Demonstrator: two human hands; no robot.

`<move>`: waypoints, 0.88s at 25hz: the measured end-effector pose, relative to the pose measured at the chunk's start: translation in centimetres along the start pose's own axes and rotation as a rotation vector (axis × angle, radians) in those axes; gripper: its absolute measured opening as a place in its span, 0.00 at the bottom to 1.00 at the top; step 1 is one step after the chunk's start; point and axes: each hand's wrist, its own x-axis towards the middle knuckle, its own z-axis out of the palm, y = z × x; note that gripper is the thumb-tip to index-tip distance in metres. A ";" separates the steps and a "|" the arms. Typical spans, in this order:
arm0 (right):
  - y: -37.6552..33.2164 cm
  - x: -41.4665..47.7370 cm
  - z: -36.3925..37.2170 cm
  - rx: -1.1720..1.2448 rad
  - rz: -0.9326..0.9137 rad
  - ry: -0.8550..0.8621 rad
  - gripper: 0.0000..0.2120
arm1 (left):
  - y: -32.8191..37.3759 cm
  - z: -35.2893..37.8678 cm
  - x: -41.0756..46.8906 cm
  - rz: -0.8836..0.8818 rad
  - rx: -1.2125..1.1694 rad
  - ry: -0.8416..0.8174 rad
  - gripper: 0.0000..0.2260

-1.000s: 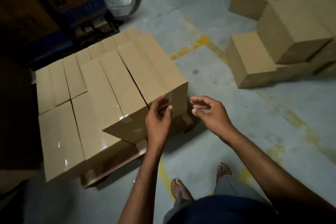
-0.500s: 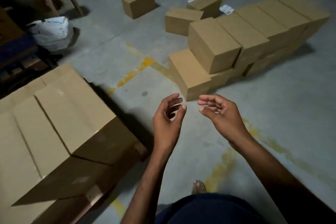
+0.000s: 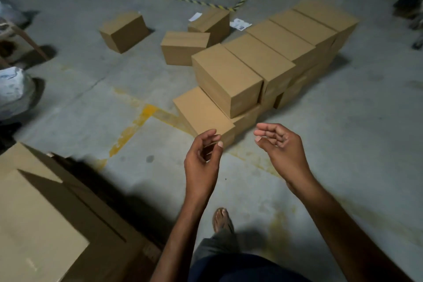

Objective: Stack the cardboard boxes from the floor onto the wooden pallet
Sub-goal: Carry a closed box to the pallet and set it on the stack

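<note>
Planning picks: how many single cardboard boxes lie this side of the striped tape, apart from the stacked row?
3. Leftmost cardboard box lies alone; middle cardboard box sits beside the stacked row; rear cardboard box lies behind it. Others may hide behind the row.

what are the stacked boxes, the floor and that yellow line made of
Stacked boxes: plain brown cardboard, matte, with crisp folded edges and flat faces.
Floor: looks like bare grey concrete, dull, rough and stained.
Yellow line: probably paint on the floor, worn patchy and broken, brightest at the corner.
</note>
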 end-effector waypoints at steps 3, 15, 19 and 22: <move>-0.2 6.4 0.0 -0.010 0.006 0.047 0.13 | 0.1 2.3 6.9 -0.021 -0.031 -0.041 0.12; 2.4 34.8 -0.1 -0.142 0.071 0.005 0.13 | -4.6 11.3 31.1 -0.193 -0.022 0.022 0.10; 7.3 47.4 -0.3 -0.273 0.119 -0.054 0.12 | -9.6 16.5 39.6 -0.301 0.027 0.111 0.10; 11.7 55.4 -0.1 -0.418 0.165 -0.095 0.10 | -14.0 20.3 45.5 -0.372 0.076 0.121 0.10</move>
